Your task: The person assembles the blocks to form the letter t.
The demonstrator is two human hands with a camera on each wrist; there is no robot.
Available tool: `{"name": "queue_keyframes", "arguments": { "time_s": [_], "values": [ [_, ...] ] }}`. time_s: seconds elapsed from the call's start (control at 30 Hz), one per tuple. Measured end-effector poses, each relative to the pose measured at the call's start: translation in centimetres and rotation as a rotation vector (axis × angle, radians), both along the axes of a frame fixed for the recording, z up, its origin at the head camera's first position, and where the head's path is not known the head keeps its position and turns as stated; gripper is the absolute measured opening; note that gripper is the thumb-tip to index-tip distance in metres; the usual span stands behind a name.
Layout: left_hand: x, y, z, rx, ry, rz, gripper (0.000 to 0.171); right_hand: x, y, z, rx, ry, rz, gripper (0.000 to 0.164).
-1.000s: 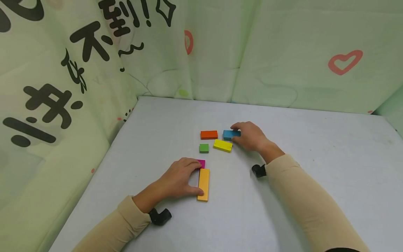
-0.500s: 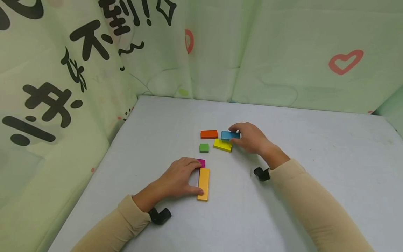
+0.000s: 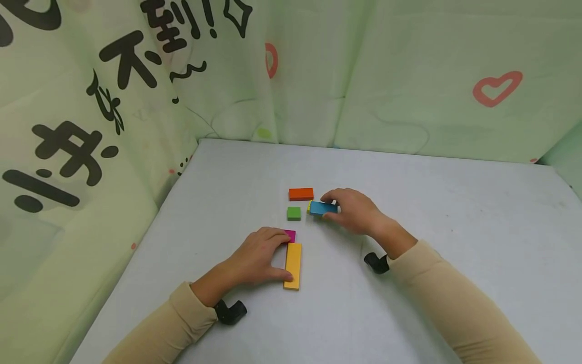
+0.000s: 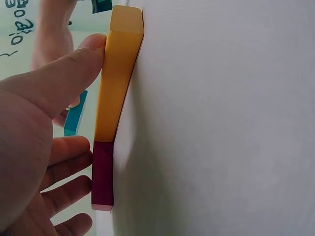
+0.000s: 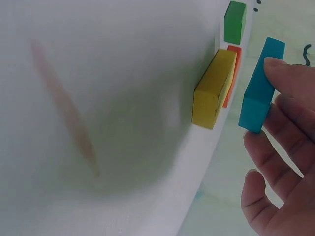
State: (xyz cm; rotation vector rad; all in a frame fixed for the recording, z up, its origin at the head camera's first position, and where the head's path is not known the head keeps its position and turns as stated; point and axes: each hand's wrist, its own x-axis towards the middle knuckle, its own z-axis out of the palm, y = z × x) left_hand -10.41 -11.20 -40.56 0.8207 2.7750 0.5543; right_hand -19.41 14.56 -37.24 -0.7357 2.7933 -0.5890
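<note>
My right hand [image 3: 356, 211] pinches a blue block [image 3: 323, 208] between thumb and fingers. In the right wrist view the blue block [image 5: 263, 86] is held clear above the white table, beside a yellow block [image 5: 214, 88]. From the head view the blue block covers most of that yellow one. My left hand [image 3: 256, 258] rests at two blocks set end to end: its thumb touches the long orange-yellow block [image 3: 293, 267], its fingertips the short magenta block [image 3: 291, 236]. In the left wrist view the magenta block [image 4: 102, 174] meets the end of the orange-yellow block [image 4: 118, 78].
A red-orange block [image 3: 301, 194] lies at the back, with a small green block [image 3: 293, 214] in front of it. The white table [image 3: 432, 217] ends at a pale green printed curtain [image 3: 409, 76] behind and to the left.
My right hand has lifted the blue block from beside the red-orange block and brought it nearer and left, over the yellow block. My left hand stays in place.
</note>
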Motion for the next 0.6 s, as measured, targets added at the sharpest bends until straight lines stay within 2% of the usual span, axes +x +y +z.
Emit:
{"name": "queue_keyframes", "arguments": {
  "time_s": [0.2, 0.43, 0.6],
  "values": [
    [0.0, 0.0, 0.0, 0.0, -0.005, 0.0, 0.081, 1.1, -0.6, -0.1, 0.036, -0.005, 0.028, 0.044],
    [0.3, -0.1, 0.2, -0.033, -0.01, -0.017, 0.096, 2.0, -1.0, -0.5, 0.057, 0.004, 0.062, 0.042],
    [0.3, 0.0, 0.3, -0.064, -0.004, -0.028, 0.099, 2.5, -1.3, -0.5, 0.062, -0.004, 0.062, 0.041]
  ]
}}
